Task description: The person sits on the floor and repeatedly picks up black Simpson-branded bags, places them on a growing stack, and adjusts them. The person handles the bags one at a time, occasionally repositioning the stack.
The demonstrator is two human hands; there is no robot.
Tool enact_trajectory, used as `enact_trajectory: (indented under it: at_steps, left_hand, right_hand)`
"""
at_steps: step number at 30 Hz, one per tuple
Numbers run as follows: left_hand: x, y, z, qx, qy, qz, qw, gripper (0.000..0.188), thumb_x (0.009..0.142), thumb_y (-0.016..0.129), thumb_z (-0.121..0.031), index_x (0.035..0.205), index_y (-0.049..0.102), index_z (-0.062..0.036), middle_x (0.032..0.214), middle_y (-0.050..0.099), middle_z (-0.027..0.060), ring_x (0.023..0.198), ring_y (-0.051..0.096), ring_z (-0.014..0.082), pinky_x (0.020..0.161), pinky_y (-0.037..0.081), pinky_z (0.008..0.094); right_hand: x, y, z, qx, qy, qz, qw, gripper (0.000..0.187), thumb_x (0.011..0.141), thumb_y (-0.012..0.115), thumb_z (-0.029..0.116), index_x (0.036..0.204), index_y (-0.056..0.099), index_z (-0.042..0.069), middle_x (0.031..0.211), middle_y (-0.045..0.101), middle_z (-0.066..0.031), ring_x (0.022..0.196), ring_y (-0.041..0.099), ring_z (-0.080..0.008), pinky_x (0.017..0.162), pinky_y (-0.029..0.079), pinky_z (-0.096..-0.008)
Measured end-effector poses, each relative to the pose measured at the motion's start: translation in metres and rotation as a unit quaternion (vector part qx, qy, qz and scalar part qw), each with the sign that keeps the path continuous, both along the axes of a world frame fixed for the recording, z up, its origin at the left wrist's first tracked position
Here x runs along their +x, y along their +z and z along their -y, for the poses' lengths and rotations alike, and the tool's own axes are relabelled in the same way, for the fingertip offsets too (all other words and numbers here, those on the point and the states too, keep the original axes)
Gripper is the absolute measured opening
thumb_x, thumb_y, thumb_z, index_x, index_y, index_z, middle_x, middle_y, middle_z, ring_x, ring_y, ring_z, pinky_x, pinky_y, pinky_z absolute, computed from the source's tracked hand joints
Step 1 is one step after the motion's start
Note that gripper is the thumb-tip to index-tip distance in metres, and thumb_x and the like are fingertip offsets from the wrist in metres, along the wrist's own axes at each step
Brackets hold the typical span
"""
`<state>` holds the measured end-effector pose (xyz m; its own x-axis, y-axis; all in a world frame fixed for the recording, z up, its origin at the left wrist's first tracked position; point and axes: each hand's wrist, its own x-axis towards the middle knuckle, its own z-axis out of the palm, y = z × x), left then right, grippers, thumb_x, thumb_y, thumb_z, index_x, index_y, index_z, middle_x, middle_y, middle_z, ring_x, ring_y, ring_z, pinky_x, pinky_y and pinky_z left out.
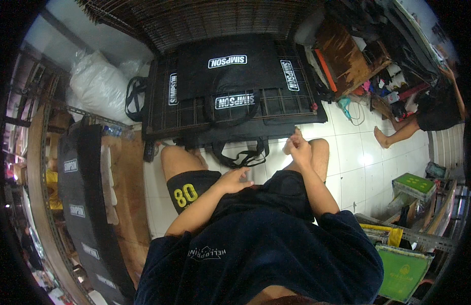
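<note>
1. Head view: the left hand (236,181) is over the lap (245,202), its grip loosely open, bare.
2. The right hand (299,150) is beside the right knee (320,151), fingers curled; I cannot tell whether its grip holds anything.
3. Black bags (266,56) lie stacked ahead, straps (258,155) hanging.

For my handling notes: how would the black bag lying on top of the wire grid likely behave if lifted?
The black bag would probably sag, as its material looks cloth-like. Lying flat and apparently thin, it seems light for its size. Its matte surface suggests little slipperiness.
</note>
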<state>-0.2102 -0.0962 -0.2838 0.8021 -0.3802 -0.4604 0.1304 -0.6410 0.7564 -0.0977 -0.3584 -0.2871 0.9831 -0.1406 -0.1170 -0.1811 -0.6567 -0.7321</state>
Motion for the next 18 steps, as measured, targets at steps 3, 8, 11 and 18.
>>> enact_trajectory:
  at_steps: [3, 8, 11, 18]
  left_hand:
    - [0.0, 0.001, 0.0, -0.006, 0.0, 0.007, 1.0, 0.068, 0.077, 0.061, -0.05, 0.127, 0.044, -0.0077, 0.106, 0.059, 0.0154, 0.095, 0.059, 0.0293, 0.081, 0.046, 0.0372]
    - [0.0, 0.0, 0.0, 0.0, 0.003, 0.006, 1.0, 0.066, 0.077, 0.061, -0.049, 0.127, 0.044, -0.0096, 0.105, 0.06, 0.0155, 0.094, 0.06, 0.0302, 0.082, 0.047, 0.0375]
    - [0.0, -0.007, 0.0, -0.009, -0.007, 0.006, 1.0, 0.067, 0.077, 0.063, -0.048, 0.128, 0.043, -0.0092, 0.104, 0.06, 0.0168, 0.096, 0.059, 0.0295, 0.083, 0.046, 0.0372]
    - [-0.006, -0.014, 0.0, -0.017, 0.005, -0.009, 1.0, 0.068, 0.075, 0.067, -0.045, 0.127, 0.045, -0.0057, 0.102, 0.061, 0.0179, 0.097, 0.059, 0.0278, 0.083, 0.046, 0.0365]
  right_hand:
    - [0.0, -0.002, 0.001, 0.003, 0.006, -0.001, 1.0, 0.024, 0.076, 0.067, 0.029, 0.096, 0.063, 0.014, 0.076, 0.065, -0.007, 0.072, 0.064, -0.0222, 0.068, 0.05, -0.0372]
    - [0.001, -0.023, 0.008, 0.103, -0.021, 0.055, 0.993, 0.026, 0.076, 0.068, 0.027, 0.095, 0.064, 0.01, 0.076, 0.065, -0.0085, 0.071, 0.063, -0.0201, 0.065, 0.049, -0.0338]
    - [0.007, -0.037, 0.018, 0.139, -0.036, 0.096, 0.985, 0.026, 0.076, 0.07, 0.021, 0.095, 0.063, 0.005, 0.076, 0.063, -0.0114, 0.071, 0.061, -0.0191, 0.065, 0.049, -0.0315]
    - [0.063, 0.024, 0.111, 0.133, -0.184, 0.168, 0.959, 0.023, 0.077, 0.068, 0.02, 0.092, 0.064, 0.003, 0.075, 0.062, -0.0081, 0.066, 0.057, -0.0158, 0.065, 0.047, -0.0282]
